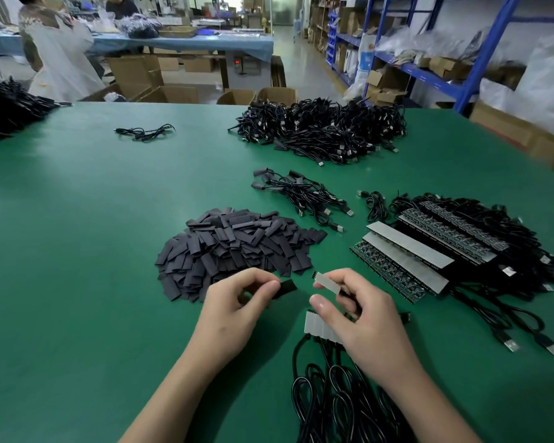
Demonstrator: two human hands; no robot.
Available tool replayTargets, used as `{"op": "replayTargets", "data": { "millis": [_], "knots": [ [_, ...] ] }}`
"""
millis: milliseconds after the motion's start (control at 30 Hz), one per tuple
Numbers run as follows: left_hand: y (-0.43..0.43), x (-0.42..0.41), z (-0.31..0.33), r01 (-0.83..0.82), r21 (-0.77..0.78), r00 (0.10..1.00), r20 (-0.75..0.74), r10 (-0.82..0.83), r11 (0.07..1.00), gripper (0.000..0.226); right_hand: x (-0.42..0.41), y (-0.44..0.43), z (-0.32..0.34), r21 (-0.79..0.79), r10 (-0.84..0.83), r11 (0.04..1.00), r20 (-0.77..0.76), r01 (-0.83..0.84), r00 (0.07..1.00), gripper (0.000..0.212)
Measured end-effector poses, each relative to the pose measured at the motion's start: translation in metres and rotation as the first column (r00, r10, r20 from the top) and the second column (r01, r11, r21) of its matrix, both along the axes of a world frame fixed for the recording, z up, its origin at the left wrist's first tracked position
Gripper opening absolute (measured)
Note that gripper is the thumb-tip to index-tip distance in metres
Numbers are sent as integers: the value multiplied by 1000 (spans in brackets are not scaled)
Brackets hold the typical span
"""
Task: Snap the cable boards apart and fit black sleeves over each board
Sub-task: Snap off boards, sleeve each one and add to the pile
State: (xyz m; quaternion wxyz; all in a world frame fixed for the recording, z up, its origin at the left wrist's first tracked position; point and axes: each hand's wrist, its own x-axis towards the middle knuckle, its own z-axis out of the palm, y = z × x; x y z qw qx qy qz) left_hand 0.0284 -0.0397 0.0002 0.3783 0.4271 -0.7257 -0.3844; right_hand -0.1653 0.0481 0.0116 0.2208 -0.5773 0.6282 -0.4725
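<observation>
My left hand (234,311) pinches a flat black sleeve (287,287) by one end, its free end pointing right. My right hand (355,310) holds a single cable board (326,279), pale side up, pointing left at the sleeve; a small gap separates them. Under my right hand lies a short strip of joined boards (319,327) with black cables (330,394) trailing toward me. A large heap of loose black sleeves (237,247) sits just beyond my hands.
Stacked strips of uncut boards (429,247) with cables lie at the right. A small bunch of sleeved cables (301,193) and a big cable pile (320,129) lie farther back on the green table (93,219). A person stands at the far left.
</observation>
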Motion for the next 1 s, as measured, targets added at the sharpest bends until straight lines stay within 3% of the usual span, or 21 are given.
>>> {"op": "replayTargets", "data": {
  "millis": [67, 167, 267, 367, 433, 533, 767, 1000],
  "knots": [
    [4, -3, 1, 109, 47, 992, -62, -106, 993, 19, -1, 0, 0, 27, 57, 998, 50, -59, 997, 4],
    [9, -7, 3, 200, 95, 967, -179, -181, 975, 16, -3, -1, 2, 40, 127, 990, 137, -134, 982, 16],
    [12, -8, 1, 216, 82, 961, -196, -197, 973, 17, -5, -1, 4, 50, 148, 986, 202, -162, 968, 24],
    [13, -9, 2, 153, -130, 984, -67, -163, 980, 12, -5, -2, 2, 76, 136, 985, 231, -158, 963, 22],
    [14, -9, 2, 141, -306, 990, 26, -140, 941, 24, -4, -3, 1, 91, 114, 986, 244, -140, 963, 21],
    [17, -10, 3, 130, -407, 992, 60, -115, 904, 27, -2, -3, 1, 87, 135, 983, 266, -163, 954, 22],
    [16, -12, 4, 129, -334, 987, -44, -152, 934, 21, -5, -3, 3, 134, 162, 963, 405, -234, 900, 38],
    [16, -13, 1, 164, -324, 983, -31, -183, 932, 20, -5, -4, 4, 168, 166, 947, 470, -273, 867, 32]
  ]
}}
